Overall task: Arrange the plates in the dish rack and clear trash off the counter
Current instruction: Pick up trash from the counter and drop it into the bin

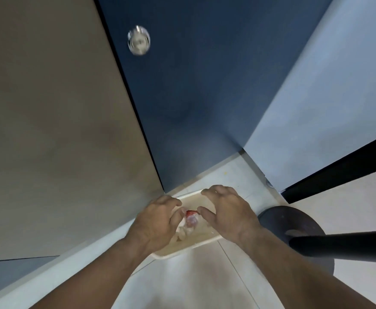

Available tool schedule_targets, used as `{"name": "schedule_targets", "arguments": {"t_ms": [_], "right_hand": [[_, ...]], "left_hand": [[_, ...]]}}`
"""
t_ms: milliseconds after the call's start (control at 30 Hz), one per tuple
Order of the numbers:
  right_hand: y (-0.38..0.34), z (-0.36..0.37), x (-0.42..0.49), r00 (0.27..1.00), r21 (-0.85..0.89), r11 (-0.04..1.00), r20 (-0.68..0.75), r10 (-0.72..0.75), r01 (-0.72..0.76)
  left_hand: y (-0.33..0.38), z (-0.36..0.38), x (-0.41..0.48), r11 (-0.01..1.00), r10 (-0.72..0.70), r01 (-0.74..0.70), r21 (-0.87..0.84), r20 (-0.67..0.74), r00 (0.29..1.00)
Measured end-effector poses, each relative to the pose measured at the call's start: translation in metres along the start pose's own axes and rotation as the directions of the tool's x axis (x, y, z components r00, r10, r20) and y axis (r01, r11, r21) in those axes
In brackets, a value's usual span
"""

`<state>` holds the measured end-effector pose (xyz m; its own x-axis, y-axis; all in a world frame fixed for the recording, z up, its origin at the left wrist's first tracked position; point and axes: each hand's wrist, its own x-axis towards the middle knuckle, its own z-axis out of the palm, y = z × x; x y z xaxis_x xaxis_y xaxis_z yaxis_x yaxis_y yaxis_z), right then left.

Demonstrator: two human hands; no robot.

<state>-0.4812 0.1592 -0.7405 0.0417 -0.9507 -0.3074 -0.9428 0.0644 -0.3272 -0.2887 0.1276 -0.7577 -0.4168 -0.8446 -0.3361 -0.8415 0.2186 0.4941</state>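
A cream rectangular bin (207, 240) sits on the tiled floor in a corner, seen from above. Inside it lies crumpled white trash with a red piece (190, 219). My left hand (158, 219) hovers over the bin's left side, fingers loosely curled next to the trash with nothing plainly held. My right hand (226, 210) hovers over the bin's right side with its fingers spread and relaxed, holding nothing. The two hands hide much of the bin's inside. No plates or dish rack are in view.
A dark blue door (193, 85) with a silver knob (139, 40) stands behind the bin. A grey-brown panel (48, 130) is to the left, a pale wall (327, 97) to the right. A black round stand base (294, 219) and its pole (343, 244) are close on the right.
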Motion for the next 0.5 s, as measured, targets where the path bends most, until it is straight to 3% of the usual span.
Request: {"name": "schedule_targets", "arguments": {"t_ms": [167, 500], "right_hand": [[-0.041, -0.101, -0.030, 0.995, 0.055, 0.998, -0.092, -0.035, 0.040], [-0.124, -0.326, -0.100, 0.955, 0.090, 0.992, -0.291, -0.060, 0.089]], "left_hand": [[0.050, -0.095, -0.038, 0.997, 0.074, -0.073, -0.032, 0.039, 0.996], [0.162, -0.312, -0.118, 0.963, 0.268, -0.271, 0.009, -0.181, 0.946]]}}
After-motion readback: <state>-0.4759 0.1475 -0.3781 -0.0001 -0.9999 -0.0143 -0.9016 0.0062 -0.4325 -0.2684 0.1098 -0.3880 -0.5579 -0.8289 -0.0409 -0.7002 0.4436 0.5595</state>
